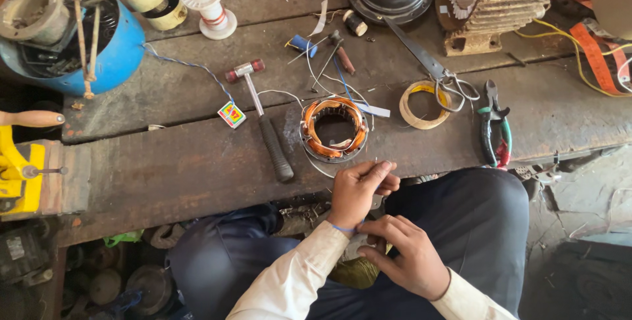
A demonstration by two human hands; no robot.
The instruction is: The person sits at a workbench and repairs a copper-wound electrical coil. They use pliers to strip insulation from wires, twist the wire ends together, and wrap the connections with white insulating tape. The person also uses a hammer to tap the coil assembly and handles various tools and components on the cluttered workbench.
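Copper-wound stator ring point(334, 129) lies on the wooden bench point(164, 175), just beyond the left hand point(359, 188); its fingers pinch a thin wire. Right hand point(408, 254), fingers curled together, pinches blue thread point(343, 229) at the left wrist; a hammer point(263, 119) lies nearby.

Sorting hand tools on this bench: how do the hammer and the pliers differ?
The hammer has a metal shaft with a black grip; the pliers have green and red handles. The hammer lies left of the copper-wound stator, the pliers far right. Both lie flat on the wooden bench, untouched.
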